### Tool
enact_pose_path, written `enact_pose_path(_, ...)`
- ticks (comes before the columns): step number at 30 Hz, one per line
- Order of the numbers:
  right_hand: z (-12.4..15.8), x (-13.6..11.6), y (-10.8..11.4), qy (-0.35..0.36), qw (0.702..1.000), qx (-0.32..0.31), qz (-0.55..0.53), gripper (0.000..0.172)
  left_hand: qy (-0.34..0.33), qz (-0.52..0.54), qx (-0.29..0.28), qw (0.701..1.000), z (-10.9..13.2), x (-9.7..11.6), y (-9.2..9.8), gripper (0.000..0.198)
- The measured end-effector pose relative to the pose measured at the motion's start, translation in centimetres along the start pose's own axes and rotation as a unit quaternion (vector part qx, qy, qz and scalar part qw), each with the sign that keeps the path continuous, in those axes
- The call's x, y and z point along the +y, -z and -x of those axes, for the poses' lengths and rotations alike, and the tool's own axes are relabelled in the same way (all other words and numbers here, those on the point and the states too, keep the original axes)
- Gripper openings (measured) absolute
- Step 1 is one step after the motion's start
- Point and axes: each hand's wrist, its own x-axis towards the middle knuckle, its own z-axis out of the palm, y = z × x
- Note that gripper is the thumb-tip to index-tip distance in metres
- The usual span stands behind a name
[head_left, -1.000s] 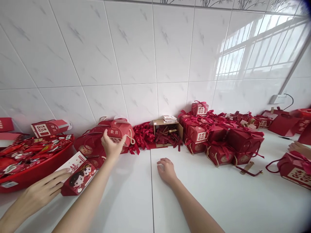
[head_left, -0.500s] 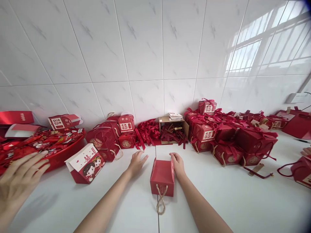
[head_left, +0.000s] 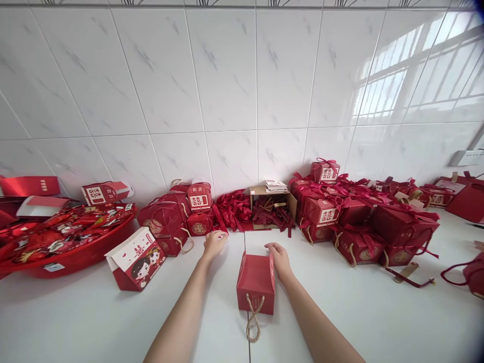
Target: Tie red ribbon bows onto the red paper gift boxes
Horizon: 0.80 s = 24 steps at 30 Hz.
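A red gift box (head_left: pixel 255 282) stands on the white table in front of me, with a twisted rope handle (head_left: pixel 253 322) hanging toward me. Beyond it and to the left, my left hand (head_left: pixel 215 244) reaches the front of a heap of red ribbons (head_left: pixel 236 209). Its fingers are closed around a ribbon end, partly hidden by the hand. My right hand (head_left: pixel 280 258) rests beside the box's right wall, fingers loosely stretched and holding nothing.
Left are a red basin (head_left: pixel 75 257) of wrapped sweets and a cartoon-printed box (head_left: pixel 138 259). A cardboard box (head_left: pixel 251 206) of dark ribbons stands by the wall. Tied red boxes (head_left: pixel 355 222) pile up right. Another person's fingertips (head_left: pixel 479 245) show at the far right edge.
My left hand has closed its fingers on a ribbon end. My right fingers have come off the gift box's edge. Another person's hand has left the basin. The view has tilted up slightly.
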Motion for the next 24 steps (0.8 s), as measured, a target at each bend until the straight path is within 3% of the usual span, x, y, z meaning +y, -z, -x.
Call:
enact_pose_path(5, -2.4, -3.3, 0.4, -0.026, 0.999, -0.029, -0.012, 0.024, -0.013, -0.049, 0.002, 0.999, 0.9, 0.5, -1.7, 0.032)
enact_pose_path(10, -2.7, -8.4, 0.7, 0.048, 0.998, -0.041, -0.025, 0.028, -0.015, -0.055, 0.001, 0.998, 1.3, 1.3, -1.7, 0.039)
enact_pose_path(13, -1.9, -10.9, 0.7, 0.105, 0.993, -0.052, -0.012, 0.026, -0.004, -0.030, 0.006, 1.000, 1.2, 2.6, 0.4, 0.041)
enact_pose_path(17, 0.0, -12.9, 0.7, 0.184, 0.979, -0.073, 0.038, 0.024, -0.051, 0.028, -0.043, 0.997, 2.1, 6.0, 5.1, 0.042)
enact_pose_path(21, 2.7, -14.7, 0.7, 0.349, 0.914, -0.181, 0.098, 0.034, -0.126, 0.083, -0.102, 0.983, 6.9, 10.3, 10.2, 0.041)
enact_pose_path(24, 4.6, -15.8, 0.5, 0.378, 0.880, -0.278, 0.077, 0.041, -0.228, 0.173, -0.157, 0.945, 11.6, 12.6, 13.3, 0.032)
